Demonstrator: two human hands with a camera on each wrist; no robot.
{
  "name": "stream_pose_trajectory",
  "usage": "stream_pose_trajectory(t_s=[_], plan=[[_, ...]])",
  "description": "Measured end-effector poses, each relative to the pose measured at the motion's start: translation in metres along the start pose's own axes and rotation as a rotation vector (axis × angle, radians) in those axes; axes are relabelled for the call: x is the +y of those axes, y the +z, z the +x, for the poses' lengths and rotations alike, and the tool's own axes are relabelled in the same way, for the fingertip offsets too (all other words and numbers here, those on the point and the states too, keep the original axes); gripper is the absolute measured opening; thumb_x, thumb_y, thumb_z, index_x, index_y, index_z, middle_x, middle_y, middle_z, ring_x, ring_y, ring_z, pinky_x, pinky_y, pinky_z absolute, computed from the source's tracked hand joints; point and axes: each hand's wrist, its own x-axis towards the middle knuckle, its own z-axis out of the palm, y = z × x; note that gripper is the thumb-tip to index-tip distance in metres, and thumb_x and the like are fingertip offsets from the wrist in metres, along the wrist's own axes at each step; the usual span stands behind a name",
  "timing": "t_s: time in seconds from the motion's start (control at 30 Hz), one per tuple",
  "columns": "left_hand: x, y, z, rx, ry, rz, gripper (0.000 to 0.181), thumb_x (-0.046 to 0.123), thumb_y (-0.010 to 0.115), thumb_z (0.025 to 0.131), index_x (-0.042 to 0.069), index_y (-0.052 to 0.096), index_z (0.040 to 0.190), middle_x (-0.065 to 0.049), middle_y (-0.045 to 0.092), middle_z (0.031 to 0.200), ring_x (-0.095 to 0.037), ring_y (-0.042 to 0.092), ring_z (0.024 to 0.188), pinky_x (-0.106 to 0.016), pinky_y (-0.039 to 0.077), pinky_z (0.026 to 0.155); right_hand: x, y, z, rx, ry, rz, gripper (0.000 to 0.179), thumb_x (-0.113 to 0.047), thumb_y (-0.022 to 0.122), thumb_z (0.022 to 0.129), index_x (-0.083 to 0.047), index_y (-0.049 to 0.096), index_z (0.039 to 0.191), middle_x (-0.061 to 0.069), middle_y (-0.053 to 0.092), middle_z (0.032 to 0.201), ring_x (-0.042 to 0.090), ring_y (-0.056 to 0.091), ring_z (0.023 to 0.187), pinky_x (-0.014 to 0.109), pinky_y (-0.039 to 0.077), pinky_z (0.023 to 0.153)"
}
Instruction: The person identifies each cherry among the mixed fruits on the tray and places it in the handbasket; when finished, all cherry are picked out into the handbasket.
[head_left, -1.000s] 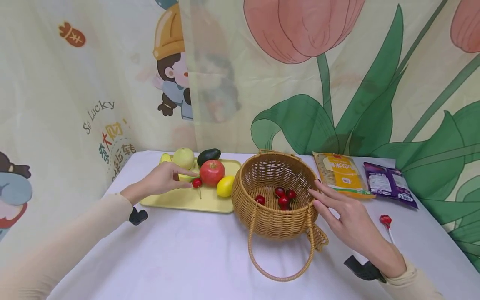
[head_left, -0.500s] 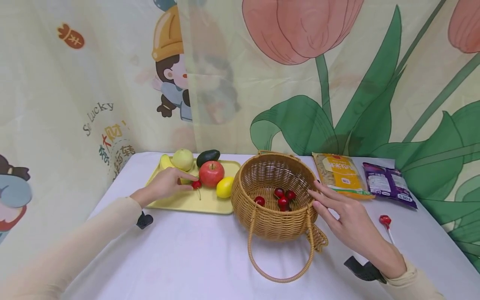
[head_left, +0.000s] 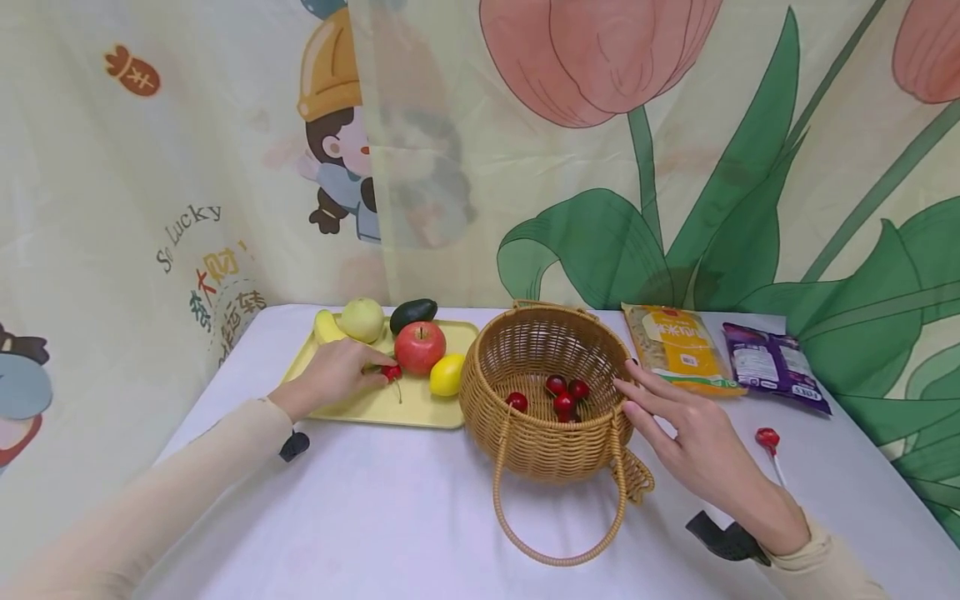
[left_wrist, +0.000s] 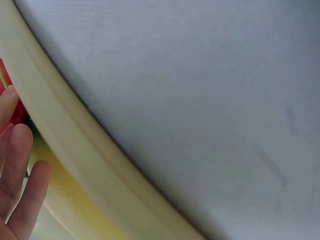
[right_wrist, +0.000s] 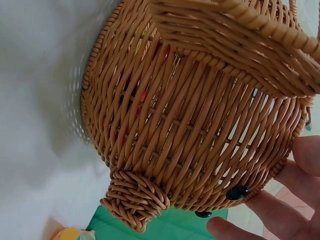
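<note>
In the head view my left hand (head_left: 335, 372) reaches over the yellow tray (head_left: 423, 410). Thumb and forefinger pinch a red cherry (head_left: 391, 372) with a thin stem, lying beside a red apple (head_left: 420, 347). Only part of this cherry (left_wrist: 20, 113) shows past the tray rim in the left wrist view. My right hand (head_left: 697, 437) rests its extended fingers on the right rim of a round wicker basket (head_left: 551, 454). Several dark red cherries (head_left: 564, 403) lie inside it. Through the right wrist view I see the woven side and the fingertips at the rim.
Also on the tray are a banana (head_left: 327, 326), a pale green round fruit (head_left: 362, 320), a dark avocado (head_left: 413, 312) and a lemon (head_left: 447, 375). Right of the basket lie a yellow food bag (head_left: 682, 350), a purple packet (head_left: 776, 367) and a red lollipop (head_left: 768, 439).
My left hand has moved slightly right and down onto the cherry, its thumb and forefinger closing around it. The right hand has stayed on the basket rim.
</note>
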Motion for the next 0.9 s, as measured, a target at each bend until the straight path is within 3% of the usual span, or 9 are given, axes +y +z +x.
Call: stream_pose_trajectory(t_s=[0.63,0.9], plan=[[-0.0024,-0.0006,0.0009,0.016,0.029,-0.021,0.027,0.017,0.083,0.086,0.016,0.081,0.113,0.001,0.081,0.101,-0.012,0.059,0.075,-0.023,0.041,0.061,-0.0002,-0.0001,0.0009,0.012,-0.008,0.004,0.038,-0.021,0.068,0.099,-0.011,0.068,0.136,0.013,0.059,0.149,0.046,0.062,0.126,0.061,0.052,0.095],[-0.0060,-0.0015,-0.0009,-0.016,-0.001,-0.074,0.030,0.021,0.083,0.087,0.018,0.080,0.117,0.001,0.081,0.102,-0.007,0.047,0.061,-0.021,0.032,0.055,-0.0007,-0.0006,0.0001,-0.001,0.009,-0.004,0.039,-0.023,0.067,0.100,-0.011,0.067,0.137,0.013,0.058,0.149,0.047,0.061,0.126,0.061,0.053,0.093]])
